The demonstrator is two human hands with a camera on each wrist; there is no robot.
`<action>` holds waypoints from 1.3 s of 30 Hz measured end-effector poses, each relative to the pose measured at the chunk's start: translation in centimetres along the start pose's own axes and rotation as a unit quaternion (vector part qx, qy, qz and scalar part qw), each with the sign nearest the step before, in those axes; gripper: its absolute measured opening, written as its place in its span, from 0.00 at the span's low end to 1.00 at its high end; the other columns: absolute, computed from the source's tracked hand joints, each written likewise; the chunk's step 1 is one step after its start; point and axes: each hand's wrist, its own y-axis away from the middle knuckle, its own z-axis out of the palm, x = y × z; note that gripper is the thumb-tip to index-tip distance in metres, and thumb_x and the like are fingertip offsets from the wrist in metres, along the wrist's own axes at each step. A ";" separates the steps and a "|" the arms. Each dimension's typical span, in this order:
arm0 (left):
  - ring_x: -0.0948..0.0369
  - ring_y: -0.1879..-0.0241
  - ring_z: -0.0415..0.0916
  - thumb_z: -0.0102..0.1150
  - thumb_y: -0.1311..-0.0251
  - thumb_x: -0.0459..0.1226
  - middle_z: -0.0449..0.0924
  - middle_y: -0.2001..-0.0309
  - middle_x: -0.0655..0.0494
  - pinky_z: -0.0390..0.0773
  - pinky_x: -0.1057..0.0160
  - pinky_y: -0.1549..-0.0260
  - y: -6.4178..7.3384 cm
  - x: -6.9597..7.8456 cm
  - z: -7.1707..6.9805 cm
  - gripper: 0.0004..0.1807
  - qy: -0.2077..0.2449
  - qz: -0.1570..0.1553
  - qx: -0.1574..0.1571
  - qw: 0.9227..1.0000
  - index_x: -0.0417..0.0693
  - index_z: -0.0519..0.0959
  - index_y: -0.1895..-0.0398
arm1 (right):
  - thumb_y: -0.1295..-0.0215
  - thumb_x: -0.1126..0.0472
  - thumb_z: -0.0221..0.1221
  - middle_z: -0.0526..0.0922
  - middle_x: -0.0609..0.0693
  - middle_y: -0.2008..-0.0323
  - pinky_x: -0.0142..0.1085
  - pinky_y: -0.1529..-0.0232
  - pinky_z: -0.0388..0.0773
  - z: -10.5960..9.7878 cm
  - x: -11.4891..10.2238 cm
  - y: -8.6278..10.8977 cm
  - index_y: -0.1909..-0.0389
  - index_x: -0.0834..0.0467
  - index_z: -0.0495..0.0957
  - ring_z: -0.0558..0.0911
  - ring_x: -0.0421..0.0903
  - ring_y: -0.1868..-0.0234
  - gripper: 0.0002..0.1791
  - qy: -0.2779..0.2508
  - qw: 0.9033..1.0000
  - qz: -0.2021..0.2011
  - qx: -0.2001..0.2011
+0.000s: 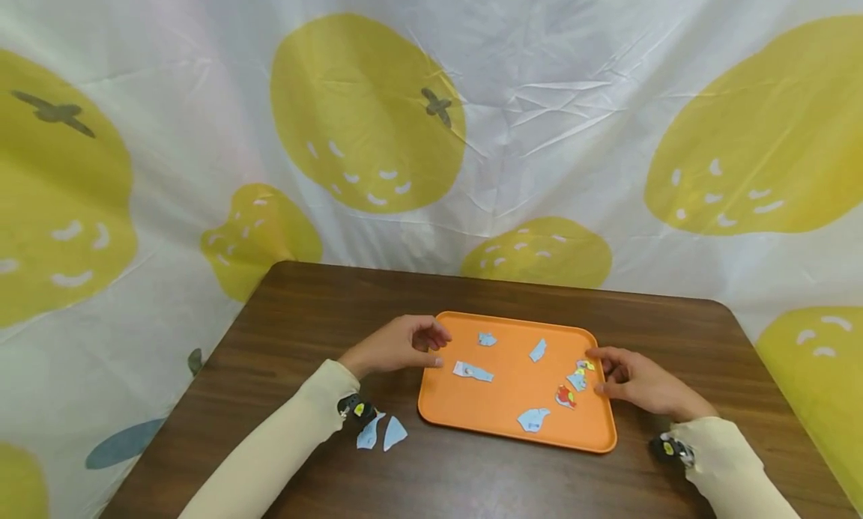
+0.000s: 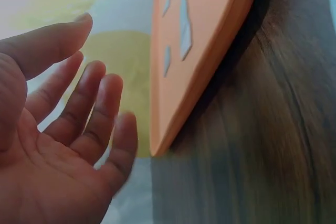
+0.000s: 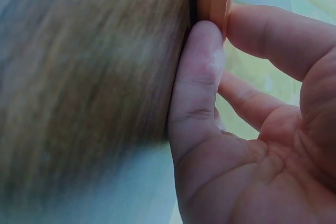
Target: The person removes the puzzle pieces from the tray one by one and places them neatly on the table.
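Holding the right edge of a flat, round-cornered orange tray (image 1: 485, 399) with the right hand (image 1: 650, 384). Holding nothing with the left hand (image 1: 391, 347), wide and loose near the left edge. Seeing little jagged pale-blue paper pieces (image 1: 473, 371) on the tray, and two more (image 1: 395, 433) beside it on a dark brown wooden table (image 1: 337, 294).

Brown wood-grain table (image 1: 472, 474) — behind it, pale cloth (image 1: 553, 40) (creased) printed with yellow fruit (image 1: 371, 129).
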 end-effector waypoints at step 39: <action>0.65 0.63 0.78 0.78 0.48 0.24 0.85 0.63 0.62 0.80 0.70 0.62 -6.2 -0.6 4.3 0.27 -0.059 -0.063 -0.087 0.992 0.51 0.83 0.46 | 0.32 0.64 0.70 0.79 0.59 0.54 0.30 0.65 0.77 0.2 0.2 0.1 0.27 0.73 0.66 0.79 0.39 0.66 0.38 -0.024 0.999 -0.017 -0.011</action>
